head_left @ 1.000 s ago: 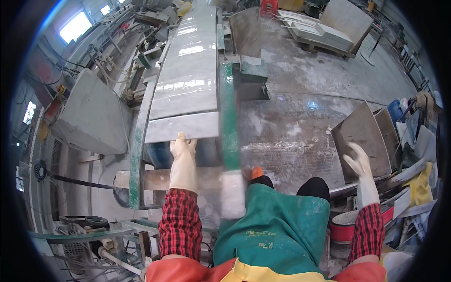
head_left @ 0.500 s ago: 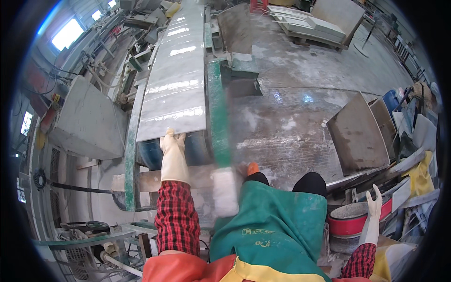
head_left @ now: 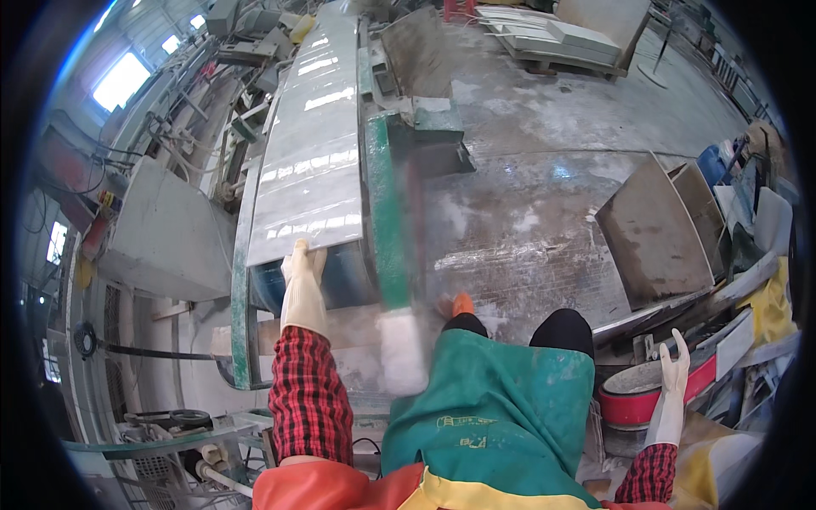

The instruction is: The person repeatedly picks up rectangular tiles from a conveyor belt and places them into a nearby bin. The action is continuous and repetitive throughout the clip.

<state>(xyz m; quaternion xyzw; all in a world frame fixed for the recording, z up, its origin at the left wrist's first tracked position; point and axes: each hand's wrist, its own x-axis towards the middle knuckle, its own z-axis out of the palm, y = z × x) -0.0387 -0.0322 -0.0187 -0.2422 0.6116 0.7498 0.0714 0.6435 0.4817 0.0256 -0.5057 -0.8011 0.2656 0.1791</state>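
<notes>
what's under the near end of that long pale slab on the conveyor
Under the slab's near edge a dark blue roller shows, set between the green frame rails. The gloved left hand rests on the edge and covers part of it. Anything farther beneath the slab is hidden.

Red plaid sleeves, white gloves, green apron [head_left: 501, 399]

Single head-worn fisheye view, looking steeply down and forward from standing height. Near along the lower edge: green apron [head_left: 501, 408] and red plaid sleeves. Farther ahead, long pale glossy stone slab [head_left: 310, 161] on green-framed machine bed [head_left: 384, 212], bending toward the rim. No second view.
</notes>
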